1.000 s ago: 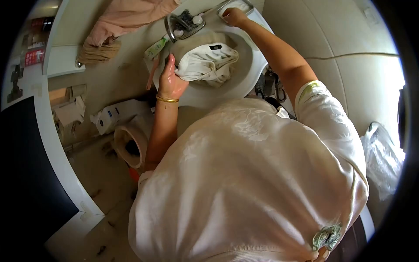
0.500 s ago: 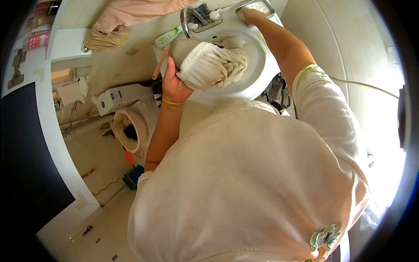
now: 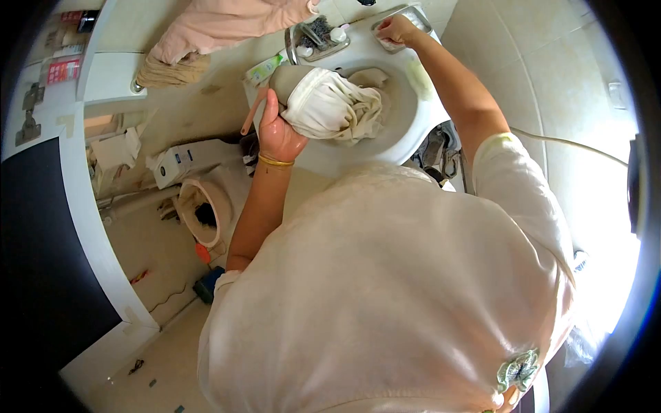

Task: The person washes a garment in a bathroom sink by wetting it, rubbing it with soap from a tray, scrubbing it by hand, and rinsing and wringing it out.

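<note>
My left hand (image 3: 281,136) holds up a wet, bunched off-white cloth garment (image 3: 323,103) over the washbasin (image 3: 406,134). Its thumb lies along the near edge, and the other fingers are hidden beneath the fabric. A smooth greyish-beige part shows at the garment's left end, while its loose folds hang down into the basin. At the sink's far right corner, my right hand (image 3: 401,32) is closed, fingertips together, over a shallow metal tray (image 3: 425,19). What those fingers hold, if anything, cannot be made out.
Behind the basin stand a faucet (image 3: 292,45), a dark scrubber (image 3: 318,31) and a green-white tube (image 3: 265,69). A pink-handled tool (image 3: 253,113) leans at the basin's left edge. Pink cloth (image 3: 227,27) hangs above. Left below are a toilet tank (image 3: 186,162) and a pink bucket (image 3: 217,199).
My right hand has drawn back slightly from inside the tray, and its curled fingers now show. My left hand keeps hold of the garment in nearly the same place.
</note>
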A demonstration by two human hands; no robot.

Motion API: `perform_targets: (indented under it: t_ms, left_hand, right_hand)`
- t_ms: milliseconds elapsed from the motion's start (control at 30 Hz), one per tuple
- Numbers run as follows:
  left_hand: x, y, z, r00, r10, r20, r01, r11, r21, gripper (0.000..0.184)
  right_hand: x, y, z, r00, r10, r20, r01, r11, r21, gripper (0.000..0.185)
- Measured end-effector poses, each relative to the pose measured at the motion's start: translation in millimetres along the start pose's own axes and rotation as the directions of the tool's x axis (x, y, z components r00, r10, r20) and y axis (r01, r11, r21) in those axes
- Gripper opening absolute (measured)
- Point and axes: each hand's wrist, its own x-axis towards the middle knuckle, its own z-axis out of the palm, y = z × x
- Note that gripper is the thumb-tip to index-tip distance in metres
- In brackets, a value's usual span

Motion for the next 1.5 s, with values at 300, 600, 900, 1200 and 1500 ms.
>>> perform_targets:
  t_ms: [300, 600, 900, 1200, 1500]
  left_hand:
    - [30, -12, 4, 0.994, -0.063, -0.086, 0.068, 0.996, 0.062, 0.053]
    - [30, 8, -15, 0.989, -0.034, -0.142, 0.071, 0.961, 0.268, 0.044]
    - [14, 5, 8, 0.996, -0.018, -0.092, 0.031, 0.99, 0.136, 0.051]
    - [15, 27, -10, 0.989, 0.04, -0.142, 0.008, 0.945, 0.326, 0.052]
    - [43, 5, -35, 0.927, 0.259, -0.27, -0.097, 0.864, 0.495, 0.035]
  right_hand:
    - [-131, -100, 77, 0.854, -0.5, -0.144, 0.505, 0.863, 0.0, 0.017]
    - [-227, -127, 135, 0.642, -0.764, -0.064, 0.63, 0.573, -0.524, 0.034]
    - [-104, -64, 71, 0.961, -0.277, 0.025, 0.252, 0.906, 0.341, 0.059]
    - [-110, -31, 93, 0.761, -0.379, 0.526, -0.189, 0.647, 0.739, 0.046]
    - [-195, -117, 157, 0.586, -0.479, -0.653, 0.536, 0.834, -0.131, 0.028]
